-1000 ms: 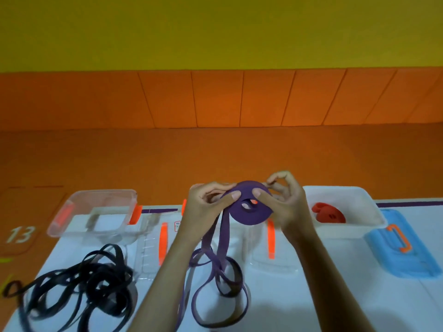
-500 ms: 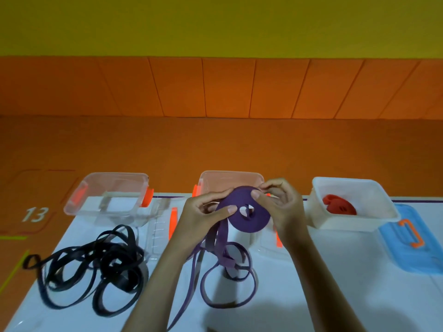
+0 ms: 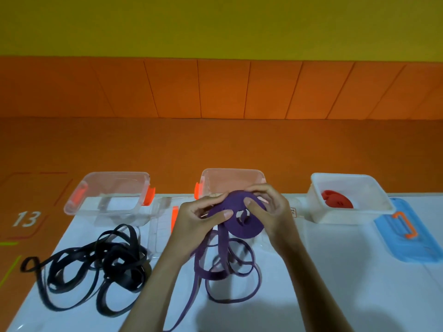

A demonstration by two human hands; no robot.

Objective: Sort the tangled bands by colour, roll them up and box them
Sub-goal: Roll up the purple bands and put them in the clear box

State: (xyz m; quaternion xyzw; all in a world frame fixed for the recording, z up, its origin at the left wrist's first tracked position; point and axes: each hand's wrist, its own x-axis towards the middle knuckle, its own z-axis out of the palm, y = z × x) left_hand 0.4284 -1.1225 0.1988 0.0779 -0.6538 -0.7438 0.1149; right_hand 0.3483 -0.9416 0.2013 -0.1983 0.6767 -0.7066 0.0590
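Dim, warm overhead light, colours heavy. Soft shadows lie under the black bands (image 3: 96, 267) and across the white table's (image 3: 347, 271) near edge. Wall panels (image 3: 223, 87) bow outward; detail is slightly soft.

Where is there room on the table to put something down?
On the bare table in front of the white box, beside the blue lid. Black bands crowd the left, the purple band the middle.
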